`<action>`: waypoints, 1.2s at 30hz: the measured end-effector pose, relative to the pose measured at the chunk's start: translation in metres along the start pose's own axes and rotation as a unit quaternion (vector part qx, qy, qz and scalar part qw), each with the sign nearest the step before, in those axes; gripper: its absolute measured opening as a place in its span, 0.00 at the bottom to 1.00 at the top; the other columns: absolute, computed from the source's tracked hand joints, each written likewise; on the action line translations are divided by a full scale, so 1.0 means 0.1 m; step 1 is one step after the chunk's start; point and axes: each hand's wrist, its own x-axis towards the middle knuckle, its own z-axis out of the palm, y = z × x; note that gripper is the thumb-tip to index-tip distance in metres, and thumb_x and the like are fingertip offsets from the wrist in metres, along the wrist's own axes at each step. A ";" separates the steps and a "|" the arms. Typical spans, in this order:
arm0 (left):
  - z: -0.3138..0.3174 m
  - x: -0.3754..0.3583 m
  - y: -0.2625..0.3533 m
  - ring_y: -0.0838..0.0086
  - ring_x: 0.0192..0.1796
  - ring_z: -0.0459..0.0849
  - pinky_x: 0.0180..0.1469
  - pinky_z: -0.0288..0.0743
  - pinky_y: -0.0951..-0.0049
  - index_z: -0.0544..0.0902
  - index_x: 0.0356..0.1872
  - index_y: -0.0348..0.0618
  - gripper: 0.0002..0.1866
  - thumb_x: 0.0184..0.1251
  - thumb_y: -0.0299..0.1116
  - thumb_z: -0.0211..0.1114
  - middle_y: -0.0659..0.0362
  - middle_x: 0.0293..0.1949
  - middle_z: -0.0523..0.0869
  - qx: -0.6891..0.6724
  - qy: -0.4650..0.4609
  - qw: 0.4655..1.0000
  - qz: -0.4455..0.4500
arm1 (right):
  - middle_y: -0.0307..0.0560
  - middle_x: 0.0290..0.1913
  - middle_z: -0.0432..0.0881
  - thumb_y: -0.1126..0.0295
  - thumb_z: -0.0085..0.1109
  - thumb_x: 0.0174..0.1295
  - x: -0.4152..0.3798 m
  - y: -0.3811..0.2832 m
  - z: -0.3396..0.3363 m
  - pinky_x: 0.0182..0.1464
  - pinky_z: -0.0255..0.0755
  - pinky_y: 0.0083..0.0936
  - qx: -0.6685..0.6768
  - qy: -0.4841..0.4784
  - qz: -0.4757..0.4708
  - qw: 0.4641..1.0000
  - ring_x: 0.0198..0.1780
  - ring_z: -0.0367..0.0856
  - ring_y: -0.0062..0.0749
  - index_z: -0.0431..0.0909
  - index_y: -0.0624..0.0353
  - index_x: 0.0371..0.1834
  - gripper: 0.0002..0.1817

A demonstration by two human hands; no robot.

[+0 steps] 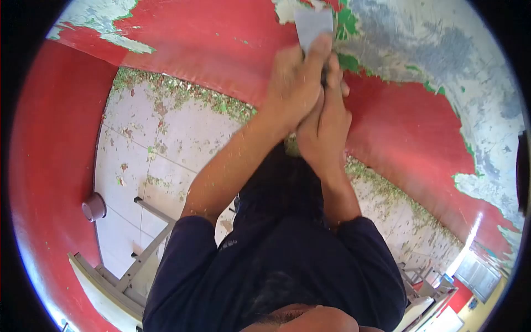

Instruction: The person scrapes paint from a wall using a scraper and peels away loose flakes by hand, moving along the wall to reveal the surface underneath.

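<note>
Both my hands are wrapped round a scraper with a broad, flat metal blade (314,29), near the top of the view. My left hand (294,83) is closed about it, the thumb lying along the base of the blade. Just below and to the right, my right hand (327,113) is closed round the handle, which the fingers mostly hide. The blade lies against or just over the red wall (210,33), beside a ragged edge of green and red paint. To the right, a bare grey-white patch (409,39) shows where paint is off.
Paint flakes (188,97) litter the pale tiled floor (124,213) along the wall's foot. A small brownish pot or bucket (94,207) stands by the left red wall. Metal-legged furniture (149,238) is at lower left, with more furniture (423,290) at lower right.
</note>
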 end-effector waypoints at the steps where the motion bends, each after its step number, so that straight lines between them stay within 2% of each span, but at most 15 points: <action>1: 0.01 -0.01 0.00 0.76 0.29 0.81 0.35 0.76 0.75 0.75 0.31 0.35 0.23 0.75 0.48 0.52 0.59 0.24 0.80 -0.006 0.026 1.000 -0.008 | 0.66 0.33 0.80 0.74 0.45 0.68 0.03 0.00 -0.01 0.30 0.74 0.44 0.006 -0.009 0.002 1.000 0.33 0.80 0.65 0.66 0.65 0.56 0.15; 3: -0.01 -0.19 -0.22 0.77 0.32 0.81 0.37 0.76 0.75 0.77 0.33 0.33 0.24 0.75 0.49 0.52 0.56 0.27 0.83 -0.018 0.088 0.995 -0.042 | 0.65 0.34 0.80 0.73 0.45 0.68 -0.16 0.07 -0.09 0.30 0.75 0.44 0.029 -0.079 0.071 0.994 0.33 0.80 0.64 0.66 0.64 0.55 0.14; 4: -0.08 -0.25 -0.30 0.78 0.36 0.82 0.40 0.77 0.76 0.79 0.36 0.32 0.24 0.77 0.47 0.49 0.55 0.31 0.85 0.051 0.077 0.996 0.004 | 0.65 0.34 0.80 0.73 0.45 0.68 -0.18 0.06 -0.11 0.30 0.75 0.44 0.029 -0.090 0.076 0.993 0.33 0.81 0.64 0.66 0.64 0.54 0.13; 6: -0.15 -0.31 -0.41 0.77 0.37 0.83 0.41 0.77 0.75 0.79 0.37 0.32 0.24 0.78 0.46 0.46 0.54 0.32 0.85 0.049 0.057 0.997 0.021 | 0.64 0.34 0.80 0.72 0.45 0.69 -0.14 0.03 -0.11 0.30 0.74 0.44 0.032 -0.108 0.078 0.991 0.32 0.81 0.62 0.66 0.63 0.52 0.12; 10: -0.08 -0.25 -0.30 0.74 0.38 0.84 0.43 0.79 0.74 0.79 0.38 0.33 0.25 0.79 0.45 0.41 0.53 0.33 0.85 0.014 0.012 1.000 0.009 | 0.62 0.32 0.80 0.72 0.45 0.69 -0.10 0.06 -0.06 0.28 0.73 0.43 0.032 -0.054 0.042 0.997 0.30 0.81 0.61 0.67 0.63 0.49 0.09; 13: -0.04 -0.16 -0.26 0.69 0.40 0.85 0.45 0.80 0.69 0.78 0.42 0.36 0.25 0.79 0.49 0.41 0.51 0.37 0.85 -0.048 -0.022 0.999 0.001 | 0.61 0.31 0.79 0.72 0.46 0.68 -0.08 0.04 -0.10 0.27 0.73 0.42 0.035 -0.044 0.043 0.997 0.30 0.80 0.60 0.68 0.63 0.49 0.09; 16: -0.02 -0.20 -0.22 0.68 0.37 0.85 0.41 0.81 0.67 0.78 0.42 0.36 0.26 0.78 0.50 0.41 0.51 0.38 0.85 0.002 -0.015 1.000 -0.009 | 0.62 0.32 0.79 0.73 0.48 0.67 0.02 -0.02 -0.10 0.28 0.73 0.42 0.050 -0.041 0.044 0.997 0.31 0.80 0.60 0.68 0.62 0.49 0.10; 19: 0.05 -0.10 0.00 0.72 0.33 0.83 0.39 0.80 0.73 0.80 0.38 0.33 0.27 0.78 0.49 0.42 0.53 0.33 0.85 -0.021 -0.004 1.000 -0.003 | 0.62 0.32 0.78 0.73 0.49 0.66 0.04 -0.08 -0.13 0.28 0.73 0.42 0.033 -0.038 0.049 0.998 0.32 0.80 0.61 0.68 0.62 0.52 0.12; 21: 0.00 -0.21 -0.22 0.73 0.33 0.83 0.39 0.80 0.73 0.80 0.38 0.34 0.28 0.78 0.51 0.43 0.54 0.33 0.85 -0.013 0.010 0.999 -0.040 | 0.63 0.33 0.78 0.73 0.50 0.65 0.03 -0.06 -0.11 0.29 0.73 0.42 0.029 -0.021 0.016 0.999 0.33 0.79 0.61 0.68 0.62 0.53 0.14; 22: -0.03 -0.20 -0.27 0.73 0.33 0.83 0.38 0.80 0.74 0.80 0.38 0.34 0.28 0.77 0.51 0.43 0.54 0.33 0.84 -0.004 0.013 0.999 -0.047 | 0.64 0.35 0.78 0.72 0.50 0.66 -0.07 -0.03 -0.12 0.30 0.73 0.44 0.044 -0.035 0.064 0.996 0.35 0.79 0.63 0.67 0.63 0.56 0.16; 25: -0.03 -0.15 -0.25 0.72 0.32 0.83 0.38 0.80 0.72 0.79 0.36 0.36 0.27 0.77 0.52 0.44 0.55 0.33 0.84 -0.025 0.008 0.998 -0.063 | 0.65 0.38 0.78 0.71 0.48 0.67 -0.01 0.02 -0.09 0.33 0.74 0.47 0.051 0.008 0.009 0.999 0.36 0.79 0.64 0.67 0.63 0.56 0.16; 28: -0.02 -0.10 0.06 0.70 0.32 0.83 0.37 0.80 0.70 0.78 0.34 0.37 0.27 0.76 0.53 0.44 0.55 0.32 0.82 -0.071 -0.051 0.996 -0.002 | 0.65 0.38 0.78 0.70 0.46 0.68 0.14 -0.19 -0.17 0.34 0.74 0.47 0.093 -0.051 0.026 0.994 0.36 0.79 0.64 0.66 0.63 0.57 0.16; 31: 0.00 -0.12 -0.12 0.68 0.31 0.83 0.36 0.81 0.68 0.75 0.29 0.38 0.27 0.76 0.53 0.44 0.53 0.32 0.81 -0.026 -0.053 0.997 -0.058 | 0.65 0.36 0.77 0.71 0.45 0.68 -0.05 -0.05 -0.12 0.32 0.74 0.46 0.073 -0.029 0.038 0.996 0.35 0.78 0.64 0.67 0.64 0.56 0.16; 34: -0.07 -0.02 -0.11 0.66 0.32 0.84 0.38 0.81 0.67 0.72 0.26 0.40 0.27 0.76 0.54 0.44 0.53 0.30 0.80 -0.077 -0.115 0.989 -0.057 | 0.63 0.31 0.78 0.74 0.46 0.66 0.02 -0.16 -0.15 0.33 0.73 0.43 0.060 -0.005 0.054 0.997 0.34 0.79 0.61 0.72 0.64 0.48 0.10; 36: -0.03 -0.06 0.03 0.65 0.32 0.84 0.38 0.81 0.66 0.70 0.24 0.42 0.27 0.75 0.54 0.44 0.53 0.28 0.79 -0.053 -0.110 0.991 -0.056 | 0.62 0.31 0.78 0.75 0.47 0.65 -0.01 -0.12 -0.16 0.33 0.73 0.42 0.084 -0.014 0.028 0.996 0.33 0.79 0.61 0.72 0.64 0.48 0.10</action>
